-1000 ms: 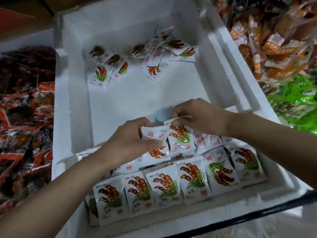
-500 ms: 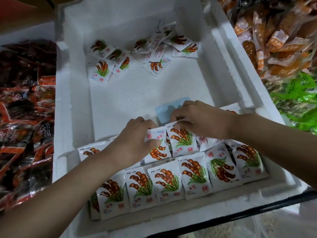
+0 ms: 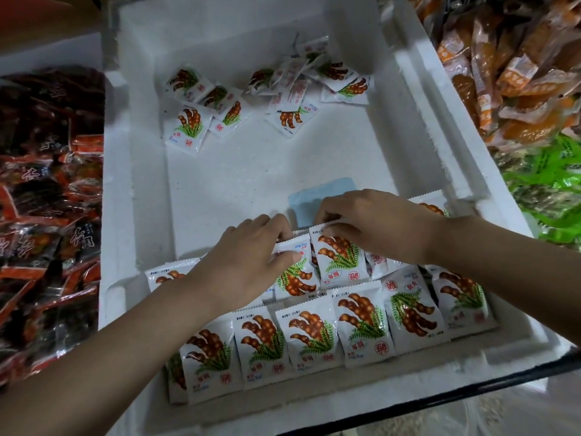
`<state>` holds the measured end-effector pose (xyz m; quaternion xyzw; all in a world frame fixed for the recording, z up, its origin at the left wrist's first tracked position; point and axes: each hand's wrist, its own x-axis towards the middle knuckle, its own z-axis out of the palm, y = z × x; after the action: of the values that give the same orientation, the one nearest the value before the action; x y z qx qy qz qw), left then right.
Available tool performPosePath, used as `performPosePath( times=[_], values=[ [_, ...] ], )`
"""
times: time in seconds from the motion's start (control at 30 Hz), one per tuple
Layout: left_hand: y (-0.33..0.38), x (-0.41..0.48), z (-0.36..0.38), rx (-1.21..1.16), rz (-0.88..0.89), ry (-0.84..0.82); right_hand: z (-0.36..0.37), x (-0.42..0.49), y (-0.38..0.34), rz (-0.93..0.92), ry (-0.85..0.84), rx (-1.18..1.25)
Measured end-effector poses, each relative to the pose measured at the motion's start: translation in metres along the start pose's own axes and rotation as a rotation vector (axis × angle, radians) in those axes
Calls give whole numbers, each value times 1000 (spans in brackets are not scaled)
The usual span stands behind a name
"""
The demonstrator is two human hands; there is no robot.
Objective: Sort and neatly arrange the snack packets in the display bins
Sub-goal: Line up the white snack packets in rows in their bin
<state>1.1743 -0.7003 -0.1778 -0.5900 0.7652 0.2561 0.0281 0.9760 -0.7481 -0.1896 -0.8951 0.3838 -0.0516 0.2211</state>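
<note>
White foam bin (image 3: 116, 215): open-topped, filled most of the view. Flanked on the left by dark red packets (image 3: 47, 184), on the right by orange packets (image 3: 503, 73) and, nearer, green packets (image 3: 553, 184).

Front row (image 3: 314, 335) of white snack packets: set side by side, leaning, along the near wall.

Second row (image 3: 456, 287): set just behind the first, partly hidden by both forearms.

Loose heap (image 3: 267, 89) of the same packets: scattered at the far end, well apart from the rows.

Left hand (image 3: 248, 262): gripped the middle packet (image 3: 295, 278) of the second row, fingers curled over its top edge, thumb pressed on its face.

Right hand (image 3: 377, 225): pinched the serrated top edge of the neighbouring packet (image 3: 341, 259).

Pale blue card (image 3: 323, 196): laid flat on the bin floor, just behind the right fingertips.
</note>
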Motion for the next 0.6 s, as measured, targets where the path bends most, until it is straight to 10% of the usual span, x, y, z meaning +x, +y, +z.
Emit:
performPosePath(
  times=[0.6],
  values=[
    [-47, 47, -33, -81, -74, 373, -24, 60, 42, 134, 305, -82]
  ],
)
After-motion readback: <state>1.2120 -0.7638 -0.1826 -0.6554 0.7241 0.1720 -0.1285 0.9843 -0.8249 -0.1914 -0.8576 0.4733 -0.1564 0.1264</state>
